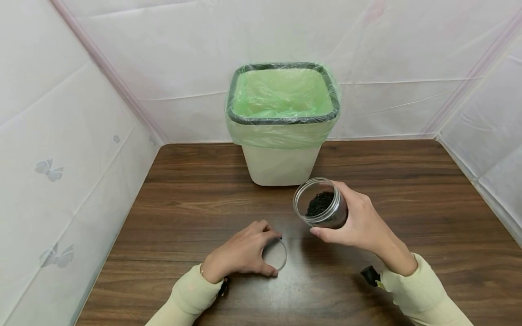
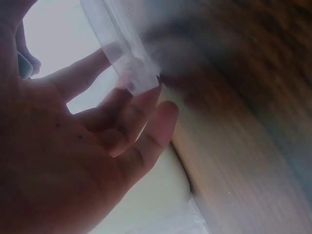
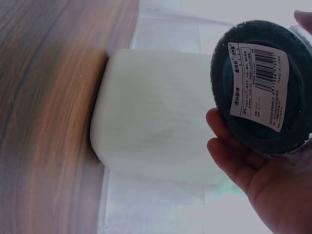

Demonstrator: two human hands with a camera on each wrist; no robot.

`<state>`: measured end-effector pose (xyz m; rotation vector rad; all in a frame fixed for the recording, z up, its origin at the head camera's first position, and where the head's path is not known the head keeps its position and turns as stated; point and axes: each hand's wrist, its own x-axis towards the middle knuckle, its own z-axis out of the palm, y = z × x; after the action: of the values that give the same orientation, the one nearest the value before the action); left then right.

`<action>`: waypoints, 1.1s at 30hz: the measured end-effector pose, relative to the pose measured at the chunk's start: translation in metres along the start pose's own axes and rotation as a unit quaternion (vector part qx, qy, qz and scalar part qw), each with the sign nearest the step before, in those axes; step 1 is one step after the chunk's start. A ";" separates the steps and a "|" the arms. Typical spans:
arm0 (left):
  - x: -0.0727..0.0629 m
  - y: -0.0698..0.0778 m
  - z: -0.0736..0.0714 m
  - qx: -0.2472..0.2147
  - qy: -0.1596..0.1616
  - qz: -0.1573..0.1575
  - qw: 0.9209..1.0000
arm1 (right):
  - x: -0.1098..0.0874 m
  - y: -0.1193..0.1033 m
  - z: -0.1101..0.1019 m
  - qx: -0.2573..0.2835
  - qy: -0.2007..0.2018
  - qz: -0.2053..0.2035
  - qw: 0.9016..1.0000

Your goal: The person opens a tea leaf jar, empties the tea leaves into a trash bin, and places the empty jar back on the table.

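My right hand (image 1: pixel 362 222) grips a clear jar (image 1: pixel 339 214) round its side, thumb at the front. The jar is lidless and tilted, its mouth turned toward the left. Dark, shredded loose tea leaves or a similar dry material (image 1: pixel 320 203) fill part of it. In the right wrist view, the jar's underside carries a white barcode label (image 3: pixel 261 83). Lower and to the left, my left hand (image 1: pixel 248 249) pinches a clear round lid (image 1: pixel 278 255) by its edge, low over the table. In the left wrist view the lid's clear rim (image 2: pixel 139 73) shows at the fingertips.
A white bin (image 1: pixel 283 165) lined with a green bag (image 1: pixel 285 136) under a grey rim stands at the table's back, just beyond the jar. The dark wooden table (image 1: pixel 183 194) is enclosed by white sheeting (image 1: pixel 183 59) at the back and sides.
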<state>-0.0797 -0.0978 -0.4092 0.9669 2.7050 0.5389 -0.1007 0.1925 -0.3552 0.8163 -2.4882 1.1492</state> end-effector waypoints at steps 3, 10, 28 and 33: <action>0.000 0.000 0.000 -0.003 -0.001 0.003 1.000 | 0.000 -0.001 0.000 0.001 0.002 0.005 1.000; 0.000 0.000 -0.002 -0.024 -0.003 -0.001 1.000 | -0.001 -0.002 0.000 -0.001 0.009 0.020 1.000; 0.000 -0.001 -0.012 -0.030 0.051 0.005 0.998 | 0.002 -0.004 -0.002 -0.004 0.020 0.020 1.000; 0.001 -0.003 -0.016 -0.054 0.057 -0.001 0.997 | 0.003 -0.004 -0.003 -0.007 0.021 0.020 1.000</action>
<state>-0.0874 -0.1036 -0.3965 0.9331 2.7423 0.7550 -0.1005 0.1917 -0.3495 0.7351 -2.4858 1.1475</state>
